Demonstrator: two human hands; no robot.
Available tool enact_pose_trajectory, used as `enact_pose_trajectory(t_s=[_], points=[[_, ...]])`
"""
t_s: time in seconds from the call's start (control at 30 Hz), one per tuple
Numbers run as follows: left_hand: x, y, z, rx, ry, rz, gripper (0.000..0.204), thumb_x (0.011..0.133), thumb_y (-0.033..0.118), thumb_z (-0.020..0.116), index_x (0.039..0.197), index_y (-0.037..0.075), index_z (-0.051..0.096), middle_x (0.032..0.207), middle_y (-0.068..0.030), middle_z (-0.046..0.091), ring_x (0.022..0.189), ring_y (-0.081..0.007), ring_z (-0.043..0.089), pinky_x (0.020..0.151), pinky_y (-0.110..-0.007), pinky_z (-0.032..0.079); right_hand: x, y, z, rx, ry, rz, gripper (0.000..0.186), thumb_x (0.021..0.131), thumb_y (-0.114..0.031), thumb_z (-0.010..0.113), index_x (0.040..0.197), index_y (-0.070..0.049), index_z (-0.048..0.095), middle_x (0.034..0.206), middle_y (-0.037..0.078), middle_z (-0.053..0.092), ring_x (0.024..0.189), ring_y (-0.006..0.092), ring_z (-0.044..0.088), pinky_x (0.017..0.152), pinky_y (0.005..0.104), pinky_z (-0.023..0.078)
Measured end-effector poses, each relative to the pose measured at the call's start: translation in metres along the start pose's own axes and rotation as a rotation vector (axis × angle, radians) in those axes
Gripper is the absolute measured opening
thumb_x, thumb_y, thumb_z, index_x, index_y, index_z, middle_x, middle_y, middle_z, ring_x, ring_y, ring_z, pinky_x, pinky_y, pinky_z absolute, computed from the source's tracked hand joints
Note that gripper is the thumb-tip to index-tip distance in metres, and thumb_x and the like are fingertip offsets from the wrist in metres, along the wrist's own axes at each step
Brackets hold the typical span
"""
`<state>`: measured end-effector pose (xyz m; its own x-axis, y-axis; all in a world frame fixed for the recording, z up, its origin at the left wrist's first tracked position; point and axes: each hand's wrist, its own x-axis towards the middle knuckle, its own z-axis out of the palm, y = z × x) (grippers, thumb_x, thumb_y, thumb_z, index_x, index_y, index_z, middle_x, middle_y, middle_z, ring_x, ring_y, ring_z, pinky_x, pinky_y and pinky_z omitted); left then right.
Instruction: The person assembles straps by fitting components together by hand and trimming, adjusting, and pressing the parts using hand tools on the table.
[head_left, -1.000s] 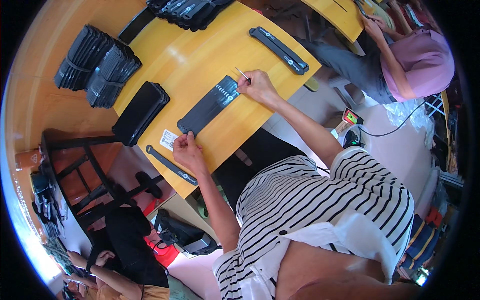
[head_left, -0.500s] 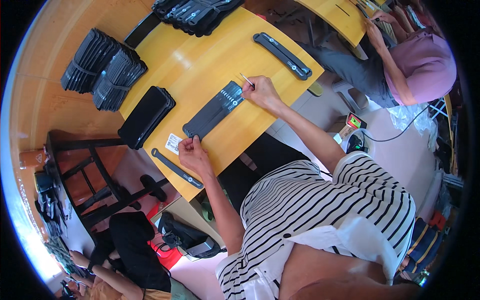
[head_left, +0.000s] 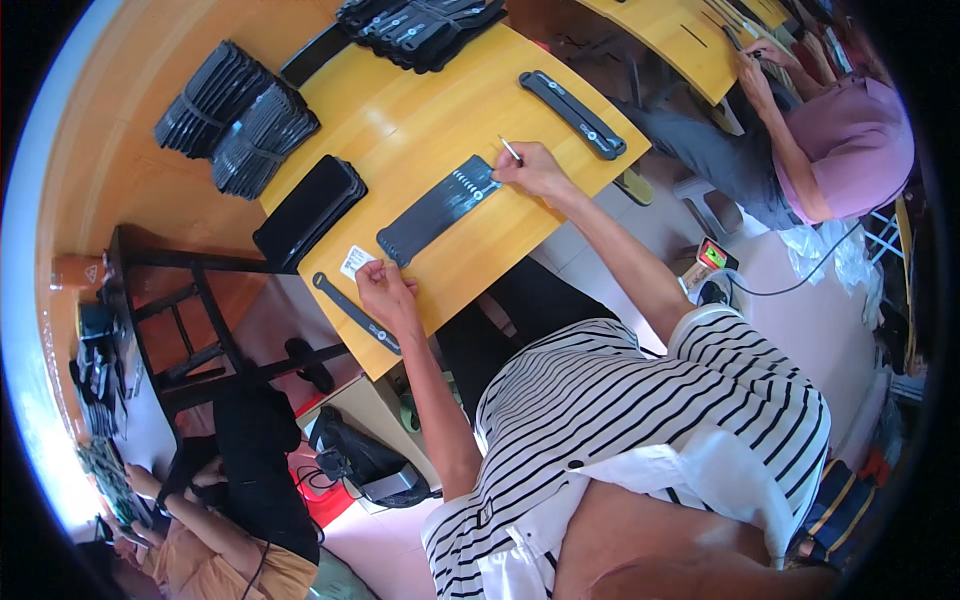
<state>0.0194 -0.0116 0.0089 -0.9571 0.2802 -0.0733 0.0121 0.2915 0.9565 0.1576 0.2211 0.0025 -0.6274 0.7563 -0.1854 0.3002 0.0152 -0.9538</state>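
My right hand (head_left: 537,172) is closed round a slim pointed tool (head_left: 510,151) with a light metal tip and a dark collar. It rests at the upper right end of several flat black strips (head_left: 430,218), laid side by side with pale printed marks near that end. My left hand (head_left: 388,295) lies at the lower left end of these strips, fingers curled, fingertips beside a small white label sheet (head_left: 356,262). Whether the fingers grip anything is hidden. Just below that hand is a single black strip (head_left: 355,312) with rounded ends.
A stack of black pieces (head_left: 310,212) stands at the yellow table's (head_left: 400,120) left edge. Banded black bundles (head_left: 250,150) lie beyond it, another (head_left: 420,30) at the far edge. Two black strips (head_left: 572,115) lie far right. Co-workers sit right (head_left: 840,150) and lower left (head_left: 220,530).
The view has shifted, so the table sits a little higher in it. My left thumb has come off the end of the strips. My right hand still holds the pointed tool.
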Motion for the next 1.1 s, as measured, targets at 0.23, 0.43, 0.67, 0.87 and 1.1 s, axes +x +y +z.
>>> enact_pose_trajectory(t_s=[0.23,0.43,0.67,0.87,1.1], points=[[-0.022,-0.015,-0.084,0.229,0.235,0.077,0.021,0.078,0.016,0.064,0.086,-0.003,0.057,0.077,-0.0097,0.060,0.054,-0.0161,0.057,0.049,-0.030,0.045,-0.063,0.004,-0.033,0.041,0.125,-0.127,0.008,0.074,-0.010,0.062,0.072,-0.004,0.057,0.061,-0.003,0.050,0.057,0.0065,0.045,0.053,0.0230,0.037],[-0.035,-0.002,-0.076,0.798,0.164,0.027,0.043,0.063,0.023,0.074,0.092,-0.003,0.055,0.077,-0.0182,0.061,0.072,-0.0381,0.059,0.068,-0.044,0.045,-0.103,0.009,0.001,-0.035,-0.060,-0.114,0.008,0.076,-0.010,0.061,0.073,-0.003,0.057,0.060,-0.003,0.049,0.057,0.0064,0.044,0.053,0.0229,0.038],[-0.028,-0.034,-0.088,0.088,-0.099,-0.279,0.023,0.072,0.006,0.066,0.091,0.000,0.055,0.075,-0.0067,0.061,0.058,-0.0166,0.058,0.043,-0.027,0.043,-0.146,-0.015,0.067,-0.045,-0.398,-0.153,0.014,0.078,-0.013,0.062,0.078,0.000,0.057,0.065,0.008,0.059,0.060,0.0137,0.057,0.057,0.0276,0.044],[-0.079,0.023,-0.054,-0.489,-0.159,-0.173,0.021,0.077,0.000,0.060,0.097,0.002,0.051,0.083,-0.0031,0.057,0.061,-0.0058,0.053,0.041,-0.015,0.039,-0.162,-0.042,0.106,0.164,-0.551,-0.233,0.019,0.084,-0.011,0.056,0.096,0.001,0.047,0.067,0.007,0.055,0.055,0.0095,0.051,0.050,0.0226,0.041],[-0.092,0.029,-0.050,-0.833,-0.399,-0.359,0.020,0.090,0.015,0.051,0.100,-0.001,0.057,0.082,-0.0042,0.061,0.063,-0.0084,0.056,0.050,-0.017,0.044,-0.144,-0.051,0.094,0.828,-0.697,0.561,0.018,0.081,-0.007,0.057,0.095,-0.005,0.046,0.064,0.008,0.054,0.037,0.0052,0.033,0.034,0.0185,0.023]])
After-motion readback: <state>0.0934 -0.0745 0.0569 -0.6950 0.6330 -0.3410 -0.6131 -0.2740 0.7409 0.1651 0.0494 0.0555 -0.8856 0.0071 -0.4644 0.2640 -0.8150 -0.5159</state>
